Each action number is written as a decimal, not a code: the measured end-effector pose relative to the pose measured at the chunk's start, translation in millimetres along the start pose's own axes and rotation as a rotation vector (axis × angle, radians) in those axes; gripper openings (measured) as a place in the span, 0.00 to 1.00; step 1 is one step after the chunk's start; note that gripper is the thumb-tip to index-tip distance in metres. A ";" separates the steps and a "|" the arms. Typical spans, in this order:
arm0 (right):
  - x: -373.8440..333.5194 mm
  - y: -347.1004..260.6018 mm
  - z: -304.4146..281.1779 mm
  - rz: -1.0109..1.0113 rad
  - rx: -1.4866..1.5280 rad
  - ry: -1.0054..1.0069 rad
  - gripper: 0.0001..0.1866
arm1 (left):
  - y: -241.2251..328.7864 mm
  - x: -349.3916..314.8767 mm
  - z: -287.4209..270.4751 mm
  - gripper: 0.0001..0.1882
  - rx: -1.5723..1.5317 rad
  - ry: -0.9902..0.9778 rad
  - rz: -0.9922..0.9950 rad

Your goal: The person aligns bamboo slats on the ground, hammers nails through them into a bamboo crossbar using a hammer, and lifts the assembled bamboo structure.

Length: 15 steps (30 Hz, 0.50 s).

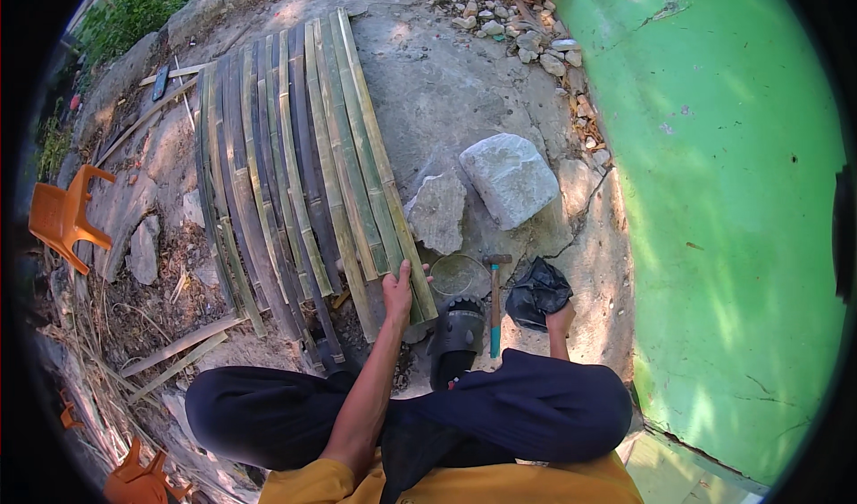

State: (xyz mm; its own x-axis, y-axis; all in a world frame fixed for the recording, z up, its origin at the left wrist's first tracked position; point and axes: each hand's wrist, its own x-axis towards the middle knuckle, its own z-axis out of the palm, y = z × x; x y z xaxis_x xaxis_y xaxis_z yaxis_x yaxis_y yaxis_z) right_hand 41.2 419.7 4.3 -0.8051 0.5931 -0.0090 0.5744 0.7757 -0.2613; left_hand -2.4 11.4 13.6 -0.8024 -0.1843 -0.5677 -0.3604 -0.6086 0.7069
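Split bamboo slats point(344, 147) lie side by side in a long row on the ground in front of me. My left hand point(399, 295) is closed around the near end of the slats at the row's right edge, thumb on top and fingertips showing at the far side. A crumpled black plastic bag point(534, 295) is on the ground to the right. My right hand point(560, 320) grips its near right edge; the fingers are partly hidden by the bag. Between my hands lies a hammer point(495, 308) with a teal and brown handle, its head pointing away from me.
Two big stones, a pale block point(511, 180) and a flat grey one point(437, 214), rest beyond the hammer. A round wire loop point(453, 275) lies near my dark shoe point(458, 339). At right is a green painted surface point(714, 191). An orange plastic chair point(71, 216) stands left.
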 end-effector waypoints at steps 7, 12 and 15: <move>-9.8 -11.6 -1.6 -0.013 0.087 -0.125 0.26 | 0.0 -1.4 -10.1 0.22 -0.013 0.003 -0.029; -7.4 -3.4 13.7 -0.009 -0.010 -0.073 0.31 | 0.9 -1.6 -3.8 0.24 -0.029 -0.012 -0.016; 0.8 2.3 20.6 0.016 0.280 -0.009 0.29 | 3.1 -0.2 -0.4 0.25 -0.083 -0.001 -0.102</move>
State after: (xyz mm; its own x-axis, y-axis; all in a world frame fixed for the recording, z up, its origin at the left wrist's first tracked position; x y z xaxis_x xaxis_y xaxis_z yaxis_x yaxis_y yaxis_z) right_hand 38.8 417.5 -16.3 -0.7982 0.6019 -0.0235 0.5246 0.6756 -0.5180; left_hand -3.1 9.2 15.8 -0.7638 -0.1174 -0.6346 -0.3996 -0.6861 0.6079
